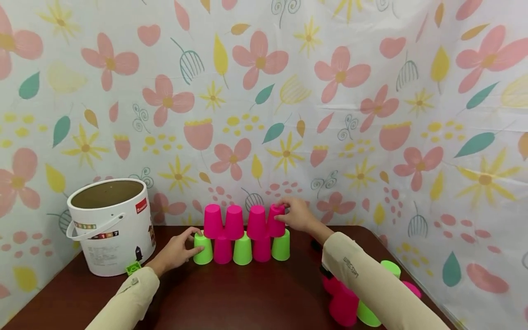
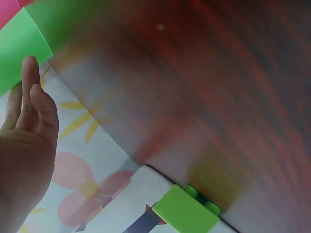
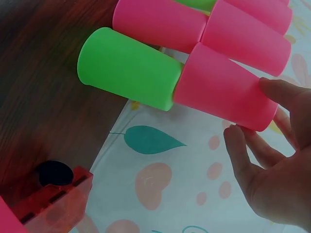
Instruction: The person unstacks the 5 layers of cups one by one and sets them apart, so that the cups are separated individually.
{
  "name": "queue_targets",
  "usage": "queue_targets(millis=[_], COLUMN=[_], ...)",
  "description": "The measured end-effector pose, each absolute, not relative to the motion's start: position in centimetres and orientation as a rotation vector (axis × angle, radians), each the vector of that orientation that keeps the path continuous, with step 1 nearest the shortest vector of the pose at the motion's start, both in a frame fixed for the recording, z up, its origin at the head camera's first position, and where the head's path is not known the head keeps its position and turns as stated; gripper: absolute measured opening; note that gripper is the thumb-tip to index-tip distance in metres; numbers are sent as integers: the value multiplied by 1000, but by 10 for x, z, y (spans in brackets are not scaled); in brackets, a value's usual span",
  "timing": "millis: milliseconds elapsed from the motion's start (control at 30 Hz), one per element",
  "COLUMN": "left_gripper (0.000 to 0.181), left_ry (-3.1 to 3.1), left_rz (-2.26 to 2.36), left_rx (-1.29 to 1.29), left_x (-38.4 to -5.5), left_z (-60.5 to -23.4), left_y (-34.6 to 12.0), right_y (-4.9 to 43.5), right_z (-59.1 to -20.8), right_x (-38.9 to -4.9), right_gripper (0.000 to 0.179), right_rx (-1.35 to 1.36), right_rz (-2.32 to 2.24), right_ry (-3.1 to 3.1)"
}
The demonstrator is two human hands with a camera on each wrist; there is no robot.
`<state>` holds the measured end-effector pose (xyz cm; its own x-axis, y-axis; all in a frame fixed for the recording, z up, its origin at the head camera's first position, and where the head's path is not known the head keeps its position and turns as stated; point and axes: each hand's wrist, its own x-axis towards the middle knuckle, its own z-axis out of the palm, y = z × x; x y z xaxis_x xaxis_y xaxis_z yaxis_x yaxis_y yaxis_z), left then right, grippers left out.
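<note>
A two-level row of upside-down plastic cups stands near the back of the table. Its lower level alternates green and pink; four would be too exact, so several pink cups (image 1: 234, 222) form the upper level, with a wider gap mid-row. My left hand (image 1: 178, 249) is at the leftmost lower green cup (image 1: 203, 250), thumb on its front and fingers round its far side. My right hand (image 1: 298, 214) grips the rightmost upper pink cup (image 3: 228, 90) near its closed end, thumb and fingers on opposite sides. That cup sits on the right-end green cup (image 3: 129, 68).
At left stands a white bucket (image 1: 113, 229) with a handle, a green block-like piece (image 1: 133, 267) at its base. More pink cups (image 1: 343, 305) and green cups (image 1: 390, 267) lie at right, partly behind my right sleeve. A red translucent piece (image 3: 63, 204) is near them. A flowered cloth hangs behind.
</note>
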<state>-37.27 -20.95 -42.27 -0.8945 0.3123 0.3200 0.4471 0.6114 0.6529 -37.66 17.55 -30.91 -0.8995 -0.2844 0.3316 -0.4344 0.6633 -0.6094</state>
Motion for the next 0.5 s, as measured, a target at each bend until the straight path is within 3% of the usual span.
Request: queue_targets(millis=[500], left_gripper=[37], left_ry=[-2677], left_rz=[-1151], left_rx=[-561], left_x=[-368], left_z=[-421], left_y=[-206], right_y=[210], right_z=[-304], right_x=[-348], right_gripper=[30], right_rx=[632], right_rz=[947], right_ry=[-2549])
